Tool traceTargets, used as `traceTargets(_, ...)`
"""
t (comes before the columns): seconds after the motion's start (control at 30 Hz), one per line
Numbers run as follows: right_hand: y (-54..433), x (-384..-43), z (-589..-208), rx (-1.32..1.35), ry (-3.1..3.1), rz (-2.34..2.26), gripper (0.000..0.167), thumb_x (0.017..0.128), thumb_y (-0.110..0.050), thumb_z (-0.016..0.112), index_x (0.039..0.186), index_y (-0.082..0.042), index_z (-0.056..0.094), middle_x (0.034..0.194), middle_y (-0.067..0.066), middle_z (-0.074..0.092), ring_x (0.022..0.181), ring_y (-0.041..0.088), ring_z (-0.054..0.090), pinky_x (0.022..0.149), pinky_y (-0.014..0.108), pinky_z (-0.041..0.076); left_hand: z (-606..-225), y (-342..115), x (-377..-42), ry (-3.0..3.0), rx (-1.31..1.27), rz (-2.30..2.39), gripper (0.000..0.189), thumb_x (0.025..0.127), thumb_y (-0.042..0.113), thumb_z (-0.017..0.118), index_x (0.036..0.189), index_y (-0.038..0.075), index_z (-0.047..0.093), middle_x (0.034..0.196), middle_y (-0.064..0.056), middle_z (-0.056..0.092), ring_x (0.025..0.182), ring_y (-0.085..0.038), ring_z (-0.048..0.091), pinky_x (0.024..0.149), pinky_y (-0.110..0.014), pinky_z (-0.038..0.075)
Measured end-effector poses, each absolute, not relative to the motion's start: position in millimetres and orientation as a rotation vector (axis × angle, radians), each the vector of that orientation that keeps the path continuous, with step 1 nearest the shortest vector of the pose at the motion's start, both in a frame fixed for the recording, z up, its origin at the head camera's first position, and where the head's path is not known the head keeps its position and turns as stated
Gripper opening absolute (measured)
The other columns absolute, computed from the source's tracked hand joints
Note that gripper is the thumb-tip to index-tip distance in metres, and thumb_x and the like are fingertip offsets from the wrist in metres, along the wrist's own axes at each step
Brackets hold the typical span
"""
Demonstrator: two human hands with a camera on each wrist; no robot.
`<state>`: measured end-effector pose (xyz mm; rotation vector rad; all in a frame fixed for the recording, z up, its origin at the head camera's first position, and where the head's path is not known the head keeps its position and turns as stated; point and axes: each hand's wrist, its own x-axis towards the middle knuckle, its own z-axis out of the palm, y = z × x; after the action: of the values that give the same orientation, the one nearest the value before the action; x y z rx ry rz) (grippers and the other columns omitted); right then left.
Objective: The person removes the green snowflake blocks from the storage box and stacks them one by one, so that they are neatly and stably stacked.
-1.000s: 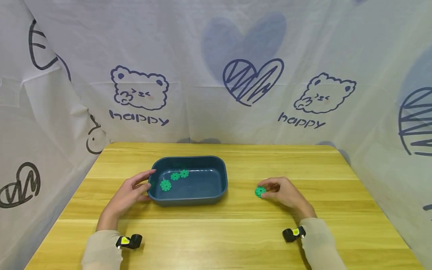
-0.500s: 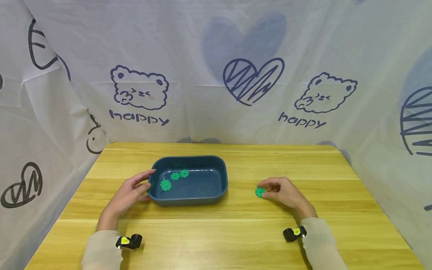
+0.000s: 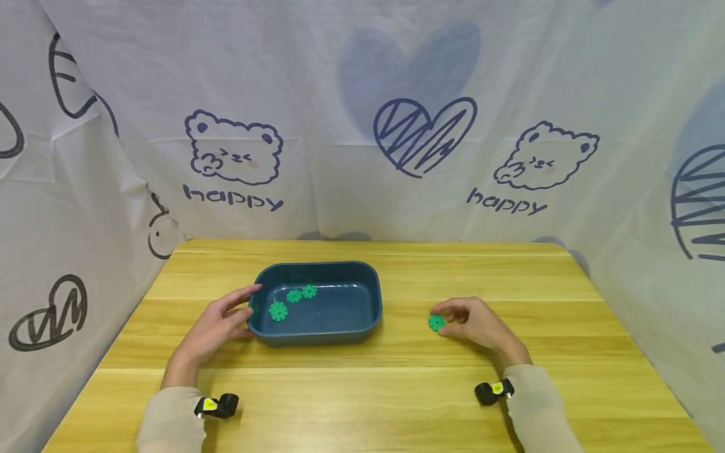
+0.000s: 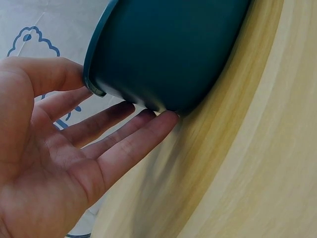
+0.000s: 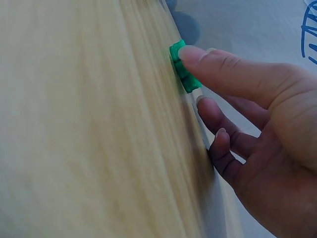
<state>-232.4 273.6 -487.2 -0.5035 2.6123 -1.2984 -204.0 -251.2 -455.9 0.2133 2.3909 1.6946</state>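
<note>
My left hand (image 3: 218, 321) rests its nearly straight fingers against the outside left end of a dark teal plastic bin (image 3: 323, 338). In the left wrist view, the thumb touches the rim and several fingertips (image 4: 166, 119) lie along the bin's wall (image 4: 163, 54). Right of the bin, my right hand (image 3: 478, 324) pinches a green notched snowflake disc (image 3: 436, 323) by its edges, low at the tabletop. In the right wrist view, the thumb presses the near side of the green disc (image 5: 184, 69); the fingers behind it are partly hidden.
Inside the bin, toward its left, lie a larger green disc cluster (image 3: 278, 311) and two small green discs, one (image 3: 294, 296) beside the other (image 3: 309, 291). The wooden table (image 3: 351, 396) ends at a printed cloth (image 3: 340, 189) behind and at both sides.
The green pieces at my right fingertips looked offset earlier and now look like one evenly lined-up disc. The right thumb shifted slightly. My left hand and the bin stay put.
</note>
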Motion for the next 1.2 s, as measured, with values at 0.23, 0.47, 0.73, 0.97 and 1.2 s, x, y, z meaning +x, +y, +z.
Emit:
traceTargets(0.23,272.4,-233.9,-488.0,-0.528,2.610,-1.296,0.036,0.086,-0.015,0.084,0.122,-0.016,0.075,0.097,0.008,0.069,0.081,0.016,0.053,0.066,0.022,0.045,-456.3,-251.8,-204.0,2.385,0.220,1.703,0.053,0.109,0.017,0.050,0.160,0.010,0.036,0.168,-0.026,0.024,0.139,-0.052,0.048,0.094,-0.040,0.062)
traceTargets(0.47,273.0,-234.6,-488.8,-0.536,2.601,-1.297,0.035,0.087,-0.015,0.083,0.121,-0.016,0.076,0.095,0.008,0.068,0.080,0.016,0.052,0.065,0.022,0.044,-456.4,-251.7,-203.9,2.384,0.222,1.704,0.053,0.109,0.018,0.050,0.160,0.009,0.036,0.168,-0.026,0.024,0.140,-0.053,0.047,0.094,-0.041,0.062)
traceTargets(0.73,273.3,-234.1,-488.6,-0.546,2.589,-1.284,0.034,0.090,-0.014,0.080,0.124,-0.015,0.075,0.097,0.007,0.069,0.081,0.016,0.054,0.066,0.021,0.045,-455.9,-251.7,-203.7,2.391,0.224,1.696,0.054,0.109,0.019,0.050,0.160,0.009,0.036,0.168,-0.027,0.024,0.140,-0.053,0.046,0.095,-0.041,0.062)
traceTargets(0.97,274.8,-234.1,-488.3,-0.537,2.581,-1.301,0.036,0.091,-0.014,0.079,0.126,-0.014,0.073,0.102,0.009,0.071,0.083,0.017,0.057,0.068,0.022,0.048,-456.9,-251.5,-203.7,2.379,0.214,1.702,0.054,0.109,0.019,0.050,0.160,0.010,0.036,0.168,-0.026,0.023,0.141,-0.053,0.046,0.095,-0.041,0.062)
traceTargets(1.2,273.2,-235.6,-478.4,-0.474,2.632,-1.324,0.037,0.093,-0.018,0.077,0.129,-0.013,0.072,0.108,0.012,0.070,0.087,0.020,0.058,0.070,0.024,0.051,-457.0,-252.0,-204.4,2.367,0.225,1.716,0.054,0.109,0.019,0.050,0.160,0.010,0.036,0.168,-0.026,0.023,0.141,-0.053,0.045,0.095,-0.040,0.062)
